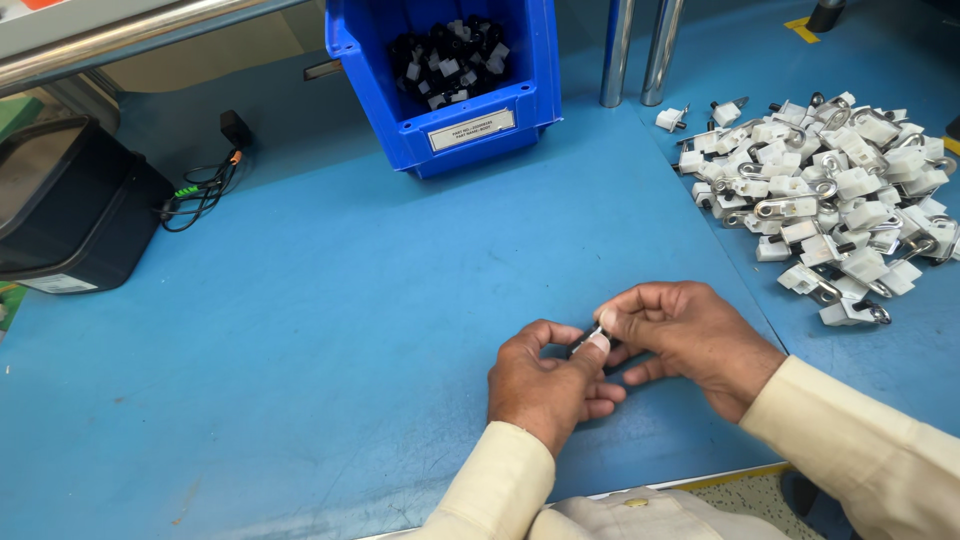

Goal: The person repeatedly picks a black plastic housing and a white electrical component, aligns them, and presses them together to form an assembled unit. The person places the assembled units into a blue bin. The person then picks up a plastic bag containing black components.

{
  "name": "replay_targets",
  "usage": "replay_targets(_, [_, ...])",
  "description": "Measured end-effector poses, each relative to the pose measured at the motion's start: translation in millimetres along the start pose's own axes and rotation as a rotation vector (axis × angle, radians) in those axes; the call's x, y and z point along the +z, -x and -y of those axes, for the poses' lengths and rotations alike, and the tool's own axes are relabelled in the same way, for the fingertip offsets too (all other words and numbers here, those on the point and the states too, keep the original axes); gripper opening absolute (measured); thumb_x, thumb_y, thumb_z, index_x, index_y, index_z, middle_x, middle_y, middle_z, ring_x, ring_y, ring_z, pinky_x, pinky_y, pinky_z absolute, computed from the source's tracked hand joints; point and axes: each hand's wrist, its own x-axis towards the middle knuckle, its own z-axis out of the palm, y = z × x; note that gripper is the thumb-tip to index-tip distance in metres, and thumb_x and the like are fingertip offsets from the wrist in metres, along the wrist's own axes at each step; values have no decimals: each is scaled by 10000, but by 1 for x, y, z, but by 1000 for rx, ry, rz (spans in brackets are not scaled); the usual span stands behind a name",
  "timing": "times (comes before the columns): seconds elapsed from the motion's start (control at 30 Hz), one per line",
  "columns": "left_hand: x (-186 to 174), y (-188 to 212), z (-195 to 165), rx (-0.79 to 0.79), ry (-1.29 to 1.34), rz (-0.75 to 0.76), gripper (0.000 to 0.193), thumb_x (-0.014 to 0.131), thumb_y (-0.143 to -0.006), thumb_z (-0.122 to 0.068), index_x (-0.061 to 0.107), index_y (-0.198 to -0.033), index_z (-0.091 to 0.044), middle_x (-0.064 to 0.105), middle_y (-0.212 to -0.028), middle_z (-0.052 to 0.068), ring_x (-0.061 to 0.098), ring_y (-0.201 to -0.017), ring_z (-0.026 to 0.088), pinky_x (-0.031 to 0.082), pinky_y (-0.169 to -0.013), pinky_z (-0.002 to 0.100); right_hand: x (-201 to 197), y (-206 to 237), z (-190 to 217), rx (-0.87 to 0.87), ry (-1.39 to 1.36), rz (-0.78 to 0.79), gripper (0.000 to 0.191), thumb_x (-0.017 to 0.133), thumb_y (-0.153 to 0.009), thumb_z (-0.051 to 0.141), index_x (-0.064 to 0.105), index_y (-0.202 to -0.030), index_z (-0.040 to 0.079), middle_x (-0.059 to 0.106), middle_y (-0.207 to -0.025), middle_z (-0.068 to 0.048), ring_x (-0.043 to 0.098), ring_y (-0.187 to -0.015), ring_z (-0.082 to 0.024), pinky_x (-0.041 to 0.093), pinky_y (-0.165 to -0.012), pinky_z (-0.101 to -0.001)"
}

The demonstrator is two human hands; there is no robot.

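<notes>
My left hand (545, 385) and my right hand (685, 340) meet low over the blue table (350, 300), fingertips pinched together on one small part (590, 338) with a dark body and a bit of metal; most of it is hidden by my fingers. Both hands grip it. A pile of white plastic parts with metal loops (825, 205) lies to the right of my right hand. At the back stands a blue bin (445, 75) holding small black and white parts.
A black box (70, 205) sits at the left edge, with a cable and plug (210, 180) beside it. Two metal posts (640, 50) rise behind the pile. The table's front edge runs just under my cream sleeves.
</notes>
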Motion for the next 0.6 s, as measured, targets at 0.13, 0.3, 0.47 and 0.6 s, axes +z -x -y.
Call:
replay_targets(0.13, [3,3,-2,18,-177,-22,258,724,-902,-187,665,-1076,-6,783,-826,114,765,-631,179,627,-541,280,-2,-14,-4,-65,114,-35,188,728,-903,169,756,-946,-12,755,-795,-104,689,-689,-175,595,-647,-317])
replay_targets(0.3, [3,5,-6,3,-274,-51,281,722,-904,-200,658,-1112,-22,774,-826,133,769,-638,173,635,-551,273,4,-26,-16,-27,-24,-84,127,667,-917,101,714,-935,-16,718,-775,-107,645,-645,-172,552,-601,-320])
replay_targets(0.47, [1,2,-6,-31,-221,-36,291,722,-911,-210,653,-1106,-5,760,-860,144,772,-658,199,640,-557,284,-6,-26,-18,14,-74,-22,312,572,-1001,253,722,-1007,-21,684,-767,-111,634,-629,-172,546,-600,-323])
replay_targets(0.6, [-4,-4,-2,-56,-92,-11,286,722,-909,-194,648,-1093,11,743,-866,175,777,-677,236,657,-566,308,-11,-17,-17,-109,73,93,280,650,-910,136,740,-1145,13,768,-873,-74,695,-727,-130,574,-657,-292])
